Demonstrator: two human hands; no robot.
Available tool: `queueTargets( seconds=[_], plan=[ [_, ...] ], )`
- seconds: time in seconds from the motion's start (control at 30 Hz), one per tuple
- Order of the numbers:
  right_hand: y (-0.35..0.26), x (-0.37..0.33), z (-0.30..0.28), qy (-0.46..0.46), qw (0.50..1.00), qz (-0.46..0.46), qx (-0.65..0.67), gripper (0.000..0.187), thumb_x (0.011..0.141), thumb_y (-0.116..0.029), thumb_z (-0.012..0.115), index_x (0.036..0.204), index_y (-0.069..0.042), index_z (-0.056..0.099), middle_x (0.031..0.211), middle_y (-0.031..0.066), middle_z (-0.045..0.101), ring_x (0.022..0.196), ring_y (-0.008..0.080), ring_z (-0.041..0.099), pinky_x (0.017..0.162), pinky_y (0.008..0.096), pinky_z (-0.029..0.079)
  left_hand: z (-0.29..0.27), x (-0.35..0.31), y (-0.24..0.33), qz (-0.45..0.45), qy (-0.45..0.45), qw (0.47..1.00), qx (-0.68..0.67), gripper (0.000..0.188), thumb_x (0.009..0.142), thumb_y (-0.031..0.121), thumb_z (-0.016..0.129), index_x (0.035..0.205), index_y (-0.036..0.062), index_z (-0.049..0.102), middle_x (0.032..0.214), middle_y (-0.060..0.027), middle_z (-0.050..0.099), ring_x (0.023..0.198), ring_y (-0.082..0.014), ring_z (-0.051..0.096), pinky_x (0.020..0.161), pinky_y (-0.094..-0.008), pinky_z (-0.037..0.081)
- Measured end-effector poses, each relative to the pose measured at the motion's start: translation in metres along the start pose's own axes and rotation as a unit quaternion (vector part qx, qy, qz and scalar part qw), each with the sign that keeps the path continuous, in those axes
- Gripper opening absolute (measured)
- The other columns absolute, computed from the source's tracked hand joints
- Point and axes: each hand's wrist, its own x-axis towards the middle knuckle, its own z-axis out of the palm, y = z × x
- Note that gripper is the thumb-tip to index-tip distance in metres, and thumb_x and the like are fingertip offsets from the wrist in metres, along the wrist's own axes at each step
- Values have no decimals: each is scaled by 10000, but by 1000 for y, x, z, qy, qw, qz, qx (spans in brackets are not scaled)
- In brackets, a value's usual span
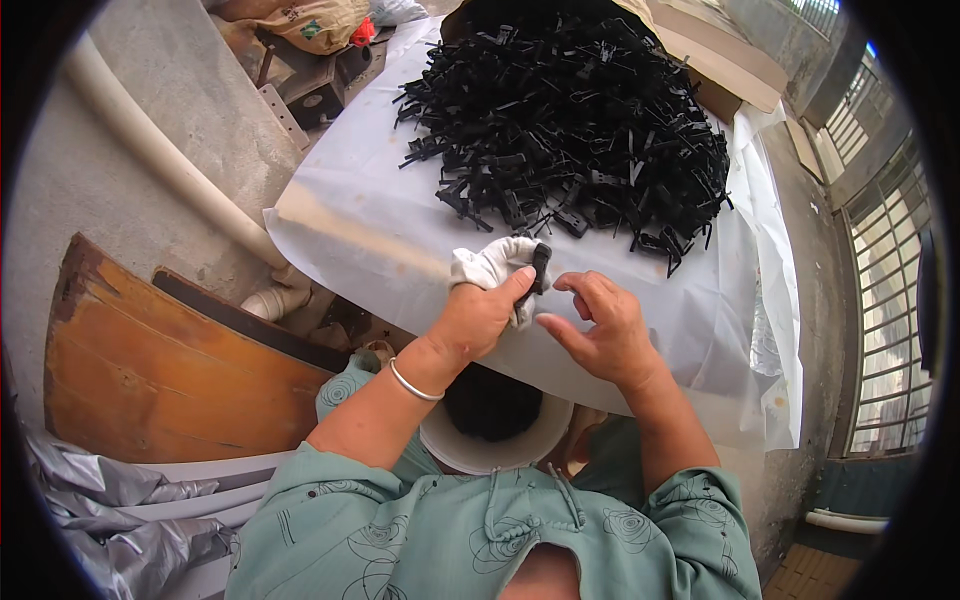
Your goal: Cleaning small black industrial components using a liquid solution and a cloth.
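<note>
Here, black part (541, 264) pinched in left hand (484, 310) — right hand (606, 332) near.

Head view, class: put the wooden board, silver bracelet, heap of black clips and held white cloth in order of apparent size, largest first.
1. Heap of black clip-like parts
2. Wooden board
3. White cloth, partly hidden by the left hand
4. Silver bracelet

Parts (570, 130): plastic-looking; wrap (484, 268): matt cloth; bangle (409, 387): glossy metal; board (170, 370): scuffed wood.
</note>
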Motion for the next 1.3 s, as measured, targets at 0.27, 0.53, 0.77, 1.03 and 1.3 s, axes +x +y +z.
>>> queueTargets(
  seconds=[0.27,0.53,0.77,1.03,1.3],
  plan=[
    [-2,2,3,-22,996,-90,-17,260,689,-107,726,871,-30,558,670,66,536,521,217,529,453,302,424,10,-7,-9,42,4,986,164,243,900,42,479,1143,24,470,951,-35,563,816,-87,529,714,-220,460],
    [-3,-4,15,81,994,-74,-22,194,706,-77,719,748,-26,536,601,59,495,473,161,452,442,283,361,8,-7,-7,58,-50,989,125,256,889,41,479,1145,25,469,934,-49,560,723,-74,542,626,-217,467],
    [0,5,1,-19,966,189,173,215,860,-161,599,734,-3,526,605,38,481,515,107,388,490,248,346,16,-18,7,36,-59,972,224,305,849,25,506,1147,-14,455,914,-46,548,631,-72,535,542,-212,458],
    [13,-4,21,-48,974,146,169,237,905,-153,503,730,4,529,589,101,492,531,168,430,520,295,384,14,-14,-6,219,41,872,435,272,787,32,549,1049,-42,537,842,-139,610,704,-203,597,644,-290,488],
    [9,-8,33,-48,915,237,322,258,932,-158,479,742,5,544,658,-49,482,624,52,404,557,224,367,12,-22,-6,231,46,868,437,290,787,50,567,1060,-39,532,864,-144,602,763,-232,588,729,-295,475]
  ],
)
